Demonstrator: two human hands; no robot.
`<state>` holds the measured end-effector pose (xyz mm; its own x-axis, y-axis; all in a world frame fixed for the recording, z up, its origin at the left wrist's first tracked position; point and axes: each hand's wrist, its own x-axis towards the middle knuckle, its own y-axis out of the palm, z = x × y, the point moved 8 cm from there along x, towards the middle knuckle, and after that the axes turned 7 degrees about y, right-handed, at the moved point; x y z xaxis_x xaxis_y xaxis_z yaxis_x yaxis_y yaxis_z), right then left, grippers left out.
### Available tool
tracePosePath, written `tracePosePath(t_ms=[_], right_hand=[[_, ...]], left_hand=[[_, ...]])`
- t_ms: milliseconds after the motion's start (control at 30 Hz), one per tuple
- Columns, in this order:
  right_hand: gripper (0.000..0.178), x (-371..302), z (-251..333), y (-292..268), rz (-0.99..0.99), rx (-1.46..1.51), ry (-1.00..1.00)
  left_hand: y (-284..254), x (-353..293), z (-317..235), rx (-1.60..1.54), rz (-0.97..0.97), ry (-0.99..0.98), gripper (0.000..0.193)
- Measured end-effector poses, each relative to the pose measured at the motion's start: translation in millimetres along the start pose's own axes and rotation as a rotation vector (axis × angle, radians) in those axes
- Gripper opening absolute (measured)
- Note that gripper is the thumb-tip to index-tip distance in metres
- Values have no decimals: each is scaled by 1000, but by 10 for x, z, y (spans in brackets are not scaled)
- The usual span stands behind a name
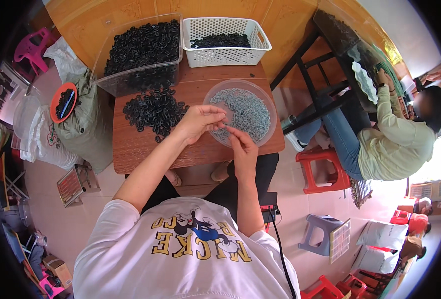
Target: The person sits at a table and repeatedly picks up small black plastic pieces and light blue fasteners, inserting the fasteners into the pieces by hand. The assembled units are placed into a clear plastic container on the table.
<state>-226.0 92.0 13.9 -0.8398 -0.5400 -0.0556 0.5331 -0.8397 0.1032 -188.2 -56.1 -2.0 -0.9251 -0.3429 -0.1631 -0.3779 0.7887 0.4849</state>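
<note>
Left hand [203,123], right hand [243,147] — fingertips pinched, hold unclear — over round clear plastic bowl [272,118], black oval pieces [150,109] left of it

Room bright overall, exposure usable. Bright opening [437,162] at right is blown out — clipped to white, no detail. Floor [51,219] takes a soft sheen; area under the table [135,152] goes dark. Black pieces [140,50] lose detail, merge into one mass. Left hand [199,122] and right hand [244,147] fairly sharp, fingertip detail too small to resolve. Blur patch over co-worker's head [435,107]. Heavy fisheye — edges bow, corners vignetted to black, far-left background small and soft.
</note>
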Motion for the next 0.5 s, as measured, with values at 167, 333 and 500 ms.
tracePosePath(t_ms=[167, 333, 500], right_hand=[[17, 21, 52, 228, 54, -52, 0], [15, -57, -233, 572, 174, -15, 166], [13, -193, -529, 989, 301, 129, 340]], left_hand=[[-50, -317, -74, -49, -51, 87, 14], [-339, -728, -151, 272, -179, 233, 10], [-756, -1048, -144, 383, -265, 234, 10]])
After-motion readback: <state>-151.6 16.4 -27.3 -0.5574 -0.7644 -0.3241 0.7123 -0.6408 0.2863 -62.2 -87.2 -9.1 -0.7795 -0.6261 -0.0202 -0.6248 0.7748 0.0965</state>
